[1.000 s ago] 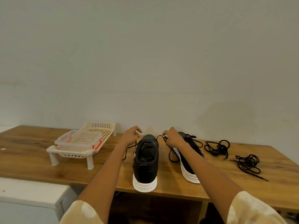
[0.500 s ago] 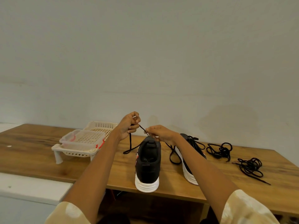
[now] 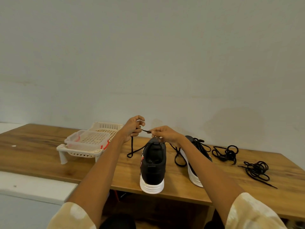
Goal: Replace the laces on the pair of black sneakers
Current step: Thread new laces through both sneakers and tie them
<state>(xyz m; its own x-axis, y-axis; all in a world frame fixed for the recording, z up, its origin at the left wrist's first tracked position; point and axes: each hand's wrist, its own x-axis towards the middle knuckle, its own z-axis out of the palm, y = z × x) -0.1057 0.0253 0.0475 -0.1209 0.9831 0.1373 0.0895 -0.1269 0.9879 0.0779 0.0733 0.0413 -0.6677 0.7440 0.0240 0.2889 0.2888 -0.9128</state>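
A black sneaker with a white sole (image 3: 152,169) stands heel toward me at the table's front edge. Its black lace (image 3: 132,148) hangs down on the left side in a loop. My left hand (image 3: 132,128) and my right hand (image 3: 162,134) are raised above the shoe's tongue, both pinching a short taut stretch of that lace between them. A second black sneaker (image 3: 194,169) lies to the right, partly hidden by my right forearm, with its laces loose. Two loose bundles of black laces (image 3: 226,152) (image 3: 256,170) lie farther right on the table.
The wooden table (image 3: 41,151) runs along a plain wall. A cream plastic rack (image 3: 92,146) with a clear lidded box on it stands at the left. A white surface (image 3: 33,185) sits lower at the front left.
Both hands have risen from the shoe's collar and come together, pulling the lace up and taut between them. The camera view has shifted slightly.
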